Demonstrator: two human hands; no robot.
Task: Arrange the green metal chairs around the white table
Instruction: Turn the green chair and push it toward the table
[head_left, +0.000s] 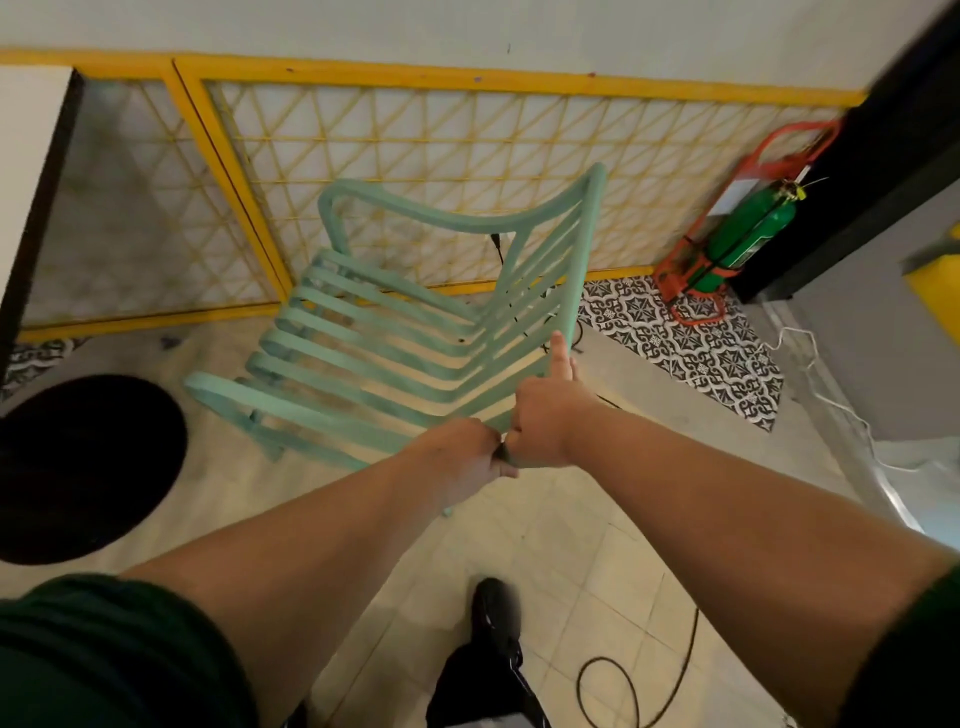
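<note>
green slatted chair (395, 332) tipped up off the tiled floor (587, 561), left hand (467, 457) and right hand (545, 421) both clamped on its near backrest edge, white tabletop (26, 156) far left

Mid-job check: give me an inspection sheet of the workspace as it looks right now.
Surface: beige tiled floor, patterned tile strip by the wall.
Job's things: green metal chair, tilted; white table, only an edge at far left.
Clutter: black round mat; green extinguisher in a red stand.
Grippers: left hand and right hand side by side, both gripping the chair's near frame; right thumb raised along it.
Cables: black cable looped near the shoe; white cable at right.
Surroundings: yellow lattice panels against a pale wall.
</note>
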